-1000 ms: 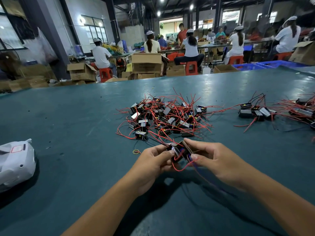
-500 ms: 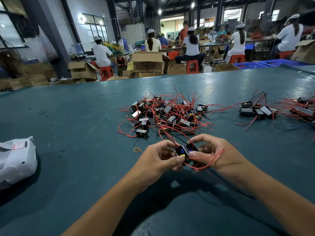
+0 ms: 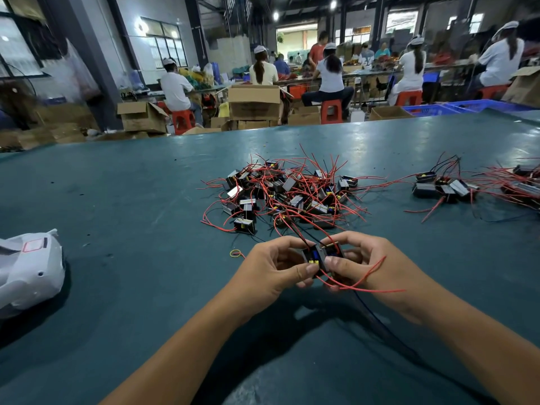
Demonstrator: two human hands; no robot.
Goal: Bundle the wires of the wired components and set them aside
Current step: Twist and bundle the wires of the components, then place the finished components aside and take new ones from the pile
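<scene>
Two small black wired components (image 3: 320,256) sit pressed together between my hands, just above the green table (image 3: 131,206). My left hand (image 3: 271,270) pinches them from the left with thumb and fingers. My right hand (image 3: 368,264) grips them from the right, and their red wires (image 3: 368,283) loop over its back and trail right. A dark wire hangs toward me. Behind my hands lies a pile of loose components (image 3: 287,194) tangled in red wires. A group of components (image 3: 447,188) lies at the right.
A small rubber band (image 3: 236,253) lies on the table left of my left hand. A white plastic bag (image 3: 29,270) sits at the left edge. More wired parts (image 3: 523,182) reach the right edge. Seated workers, cardboard boxes and red stools fill the background.
My hands have drawn the two components a little toward me and turned them. The red wires now sweep further out over my right hand to the right.
</scene>
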